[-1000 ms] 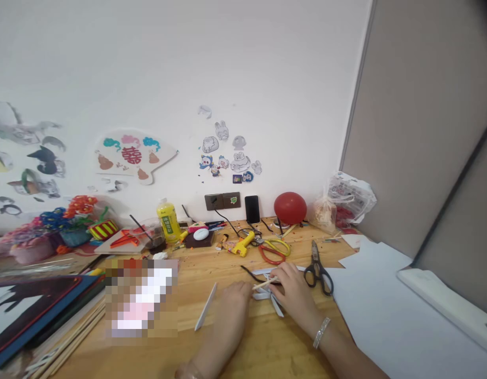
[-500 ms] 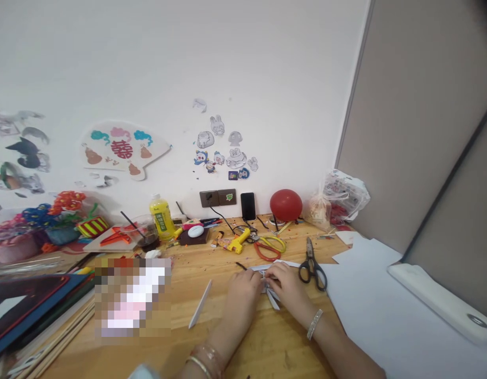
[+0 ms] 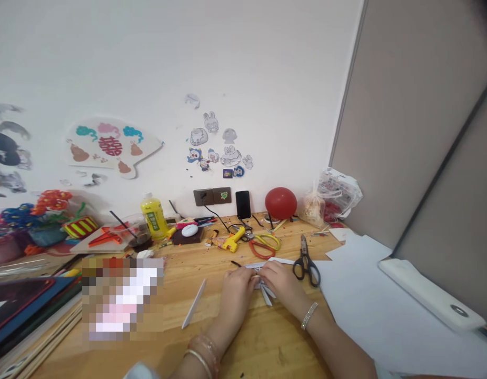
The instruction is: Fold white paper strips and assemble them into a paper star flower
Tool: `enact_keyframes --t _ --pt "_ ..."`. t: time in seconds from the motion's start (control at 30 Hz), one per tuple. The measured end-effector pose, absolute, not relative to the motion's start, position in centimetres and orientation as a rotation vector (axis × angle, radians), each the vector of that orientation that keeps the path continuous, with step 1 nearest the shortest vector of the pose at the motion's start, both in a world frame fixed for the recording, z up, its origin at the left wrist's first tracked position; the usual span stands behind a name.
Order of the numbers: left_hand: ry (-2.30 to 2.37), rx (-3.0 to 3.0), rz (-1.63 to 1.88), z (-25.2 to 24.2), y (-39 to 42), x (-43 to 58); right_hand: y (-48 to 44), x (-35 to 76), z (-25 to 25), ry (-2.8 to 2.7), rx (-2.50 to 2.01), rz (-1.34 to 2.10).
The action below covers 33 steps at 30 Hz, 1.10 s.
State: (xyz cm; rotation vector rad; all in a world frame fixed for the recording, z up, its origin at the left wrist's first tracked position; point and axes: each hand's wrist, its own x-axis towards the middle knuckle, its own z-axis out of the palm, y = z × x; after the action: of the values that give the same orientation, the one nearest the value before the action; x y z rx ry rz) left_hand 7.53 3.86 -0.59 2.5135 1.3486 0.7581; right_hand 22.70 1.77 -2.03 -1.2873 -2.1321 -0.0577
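Note:
Both hands meet over a small bundle of folded white paper strips (image 3: 267, 293) on the wooden table. My left hand (image 3: 238, 284) has its fingers closed on the left side of the strips. From the right, my right hand (image 3: 278, 279) pinches the same strips, its fingertips nearly touching the left ones. The strip ends fan out below the fingers; the part between the fingertips is mostly hidden. A single white paper strip (image 3: 194, 304) lies apart, left of my left hand. Black-handled scissors (image 3: 305, 266) rest just right of my right hand.
Behind the hands lie red-and-yellow-handled scissors (image 3: 265, 246) and a yellow glue gun (image 3: 233, 240). A phone (image 3: 244, 204) and a red balloon (image 3: 280, 203) stand by the wall. White paper sheets (image 3: 369, 305) cover the right side. A yellow bottle (image 3: 153, 217) and wooden sticks (image 3: 53, 337) are leftward.
The whole view has shifted slightly, so things appear further left. Both hands stay on the paper strips, with the fingers slightly repositioned.

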Motion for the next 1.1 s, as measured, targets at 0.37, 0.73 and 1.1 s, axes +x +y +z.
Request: enact_keyframes --t 0.37,0.73,1.1 --pt "1.236 2.981 0.65 -1.0 4.2 7.4 2.3 22.5 -2.8 -2.001 -1.311 0.165" --pt "1.214 2.99 0.553 -1.2 4.4 7.3 2.6 22.6 -3.5 -2.07 -1.286 0.084" --pt "1.216 2.924 0.503 -0.8 4.4 7.3 3.0 22.8 -3.8 -2.133 -1.284 0.04"
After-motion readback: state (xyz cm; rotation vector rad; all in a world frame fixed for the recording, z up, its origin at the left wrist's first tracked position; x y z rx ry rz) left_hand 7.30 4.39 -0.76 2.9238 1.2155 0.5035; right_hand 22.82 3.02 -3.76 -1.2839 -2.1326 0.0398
